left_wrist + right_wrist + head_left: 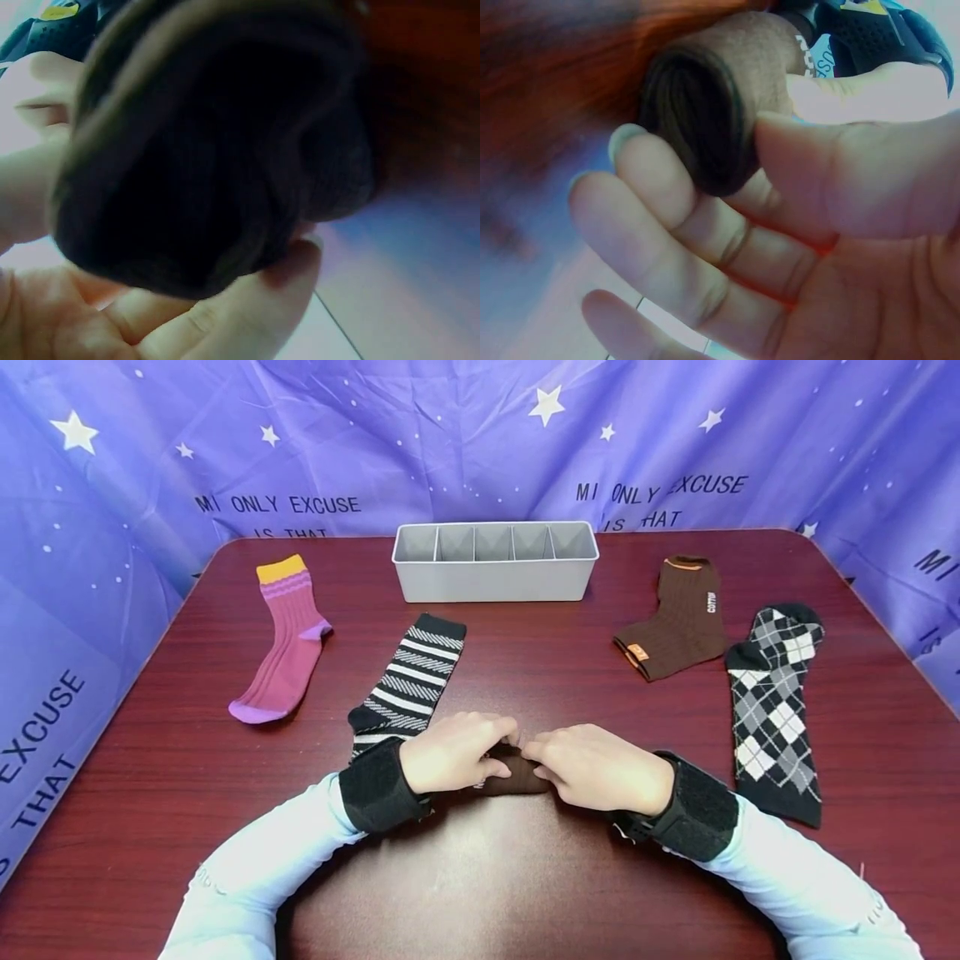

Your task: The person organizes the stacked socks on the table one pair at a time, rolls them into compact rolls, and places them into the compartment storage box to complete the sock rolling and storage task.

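A brown sock (516, 781), folded or rolled into a short bundle, lies between both hands near the middle of the table. My left hand (456, 752) grips its left end, thumb and fingers curled around it. At the right end my right hand (603, 768) pinches the sock between thumb and fingers. In the left wrist view the dark open end of the sock (202, 277) faces the camera. Layers of the bundled sock (761, 67) show as an oval end in the right wrist view. White lettering is partly visible on it.
A grey five-slot box (495, 581) stands at the back. A striped black-and-white sock (420, 668) lies beside my left forearm, with a pink sock (288, 643) farther left. Another brown sock (682, 627) and an argyle sock (776, 718) lie on the right.
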Tool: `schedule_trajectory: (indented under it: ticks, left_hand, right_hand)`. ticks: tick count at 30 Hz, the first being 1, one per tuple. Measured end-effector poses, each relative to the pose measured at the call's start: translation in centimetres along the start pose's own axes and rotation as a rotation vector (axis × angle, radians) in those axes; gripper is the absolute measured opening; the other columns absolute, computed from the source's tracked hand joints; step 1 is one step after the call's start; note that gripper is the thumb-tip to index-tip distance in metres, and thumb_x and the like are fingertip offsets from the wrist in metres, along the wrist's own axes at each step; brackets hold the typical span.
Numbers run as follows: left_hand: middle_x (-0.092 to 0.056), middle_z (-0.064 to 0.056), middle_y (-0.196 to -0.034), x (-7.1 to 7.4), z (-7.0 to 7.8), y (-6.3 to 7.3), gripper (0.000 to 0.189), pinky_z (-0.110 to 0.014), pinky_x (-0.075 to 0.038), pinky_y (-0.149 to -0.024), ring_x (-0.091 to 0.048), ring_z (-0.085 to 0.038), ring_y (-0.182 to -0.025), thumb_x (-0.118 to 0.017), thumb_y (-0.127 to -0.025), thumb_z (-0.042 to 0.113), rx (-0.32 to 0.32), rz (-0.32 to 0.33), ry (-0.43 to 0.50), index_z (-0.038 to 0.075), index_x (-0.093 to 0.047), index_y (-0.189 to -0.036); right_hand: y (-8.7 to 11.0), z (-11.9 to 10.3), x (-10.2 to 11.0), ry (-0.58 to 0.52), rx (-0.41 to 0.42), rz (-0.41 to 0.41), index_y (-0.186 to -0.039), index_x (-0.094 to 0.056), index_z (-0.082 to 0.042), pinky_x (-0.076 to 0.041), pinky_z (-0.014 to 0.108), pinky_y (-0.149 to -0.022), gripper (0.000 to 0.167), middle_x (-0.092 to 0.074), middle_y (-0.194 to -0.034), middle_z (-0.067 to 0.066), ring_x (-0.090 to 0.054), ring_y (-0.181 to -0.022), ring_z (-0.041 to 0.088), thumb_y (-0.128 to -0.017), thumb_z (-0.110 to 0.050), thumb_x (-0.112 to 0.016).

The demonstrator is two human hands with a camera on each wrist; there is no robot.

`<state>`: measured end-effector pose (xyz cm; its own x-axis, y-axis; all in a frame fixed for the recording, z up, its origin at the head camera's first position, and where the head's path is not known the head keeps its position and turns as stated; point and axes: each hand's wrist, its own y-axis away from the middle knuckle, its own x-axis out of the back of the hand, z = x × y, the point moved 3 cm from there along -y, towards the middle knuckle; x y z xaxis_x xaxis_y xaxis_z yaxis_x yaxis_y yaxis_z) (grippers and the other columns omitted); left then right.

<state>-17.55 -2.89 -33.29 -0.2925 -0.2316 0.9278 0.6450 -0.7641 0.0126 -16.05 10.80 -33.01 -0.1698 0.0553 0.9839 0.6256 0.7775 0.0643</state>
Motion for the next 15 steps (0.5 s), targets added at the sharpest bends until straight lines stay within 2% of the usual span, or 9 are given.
schedule_trajectory:
  ticks: [3, 5, 8, 11, 15]
  left_hand:
    - [-0.060, 0.000, -0.085, 0.3, -0.3, -0.3, 0.022, -0.026, -0.043, -0.068, -0.056, -0.013, -0.077, -0.065, -0.072, 0.016, 0.011, -0.025, 0.073, 0.009, -0.053, -0.089]
    - [-0.060, -0.001, -0.083, 0.5, -0.3, -0.5, 0.019, -0.025, -0.043, -0.067, -0.056, -0.013, -0.076, -0.065, -0.072, 0.014, 0.015, -0.047, 0.084, 0.008, -0.054, -0.087]
    - [-0.059, -0.001, -0.080, 0.7, -0.3, -0.6, 0.015, -0.023, -0.042, -0.066, -0.054, -0.013, -0.075, -0.063, -0.073, 0.015, 0.042, -0.119, 0.076, 0.007, -0.057, -0.084]
    - [-0.058, 0.001, -0.076, 0.7, -0.4, -0.8, 0.012, -0.021, -0.040, -0.064, -0.052, -0.010, -0.072, -0.062, -0.073, 0.018, 0.073, -0.202, 0.049, 0.009, -0.060, -0.082]
    - [-0.055, 0.003, -0.071, 0.7, -0.5, -1.2, 0.011, -0.019, -0.037, -0.061, -0.048, -0.008, -0.067, -0.062, -0.073, 0.021, 0.111, -0.296, 0.051, 0.011, -0.060, -0.079]
  right_hand:
    - [-0.1, 0.1, 0.4, 0.007, 0.002, 0.015, -0.072, -0.051, -0.015, -0.032, 0.020, -0.049, 0.009, -0.041, -0.061, -0.010, -0.036, -0.052, 0.004, -0.076, -0.011, -0.057]
    - [-0.2, 0.2, 0.5, 0.005, 0.005, 0.024, -0.075, -0.053, -0.015, -0.032, 0.020, -0.050, 0.005, -0.042, -0.063, -0.009, -0.037, -0.052, 0.004, -0.077, -0.015, -0.057]
    - [-0.3, 0.4, 0.7, -0.005, 0.010, 0.039, -0.081, -0.056, -0.016, -0.033, 0.019, -0.051, 0.004, -0.045, -0.066, -0.010, -0.038, -0.055, 0.002, -0.078, -0.019, -0.057]
    - [-0.3, 0.6, 0.7, -0.013, 0.005, 0.035, -0.079, -0.055, -0.018, -0.033, 0.018, -0.052, 0.006, -0.044, -0.065, -0.011, -0.039, -0.054, 0.001, -0.079, -0.023, -0.057]
    - [-0.4, 2.0, 1.6, -0.022, -0.032, -0.027, -0.076, -0.054, -0.021, -0.034, 0.018, -0.051, 0.011, -0.045, -0.063, -0.014, -0.041, -0.054, -0.001, -0.078, -0.032, -0.057]
